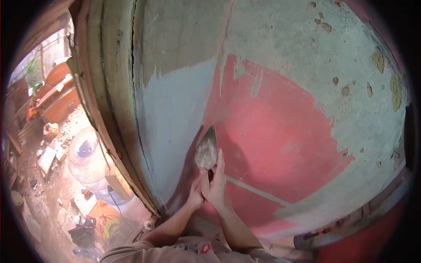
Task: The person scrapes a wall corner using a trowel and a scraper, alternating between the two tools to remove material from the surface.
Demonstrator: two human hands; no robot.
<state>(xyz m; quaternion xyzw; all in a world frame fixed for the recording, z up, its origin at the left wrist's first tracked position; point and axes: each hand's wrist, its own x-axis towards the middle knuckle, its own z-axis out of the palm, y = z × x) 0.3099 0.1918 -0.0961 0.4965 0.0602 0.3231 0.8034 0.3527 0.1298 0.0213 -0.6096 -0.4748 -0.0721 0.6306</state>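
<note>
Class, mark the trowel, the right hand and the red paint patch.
Trowel (206, 151), head view: middle of the blade.
Right hand (215, 188), head view: middle of the hand.
Red paint patch (280, 131), head view: its painted middle.

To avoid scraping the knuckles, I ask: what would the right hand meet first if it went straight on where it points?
Probably the red-painted wall, near the corner, with the trowel blade leading the right hand; depth is unclear.
</note>
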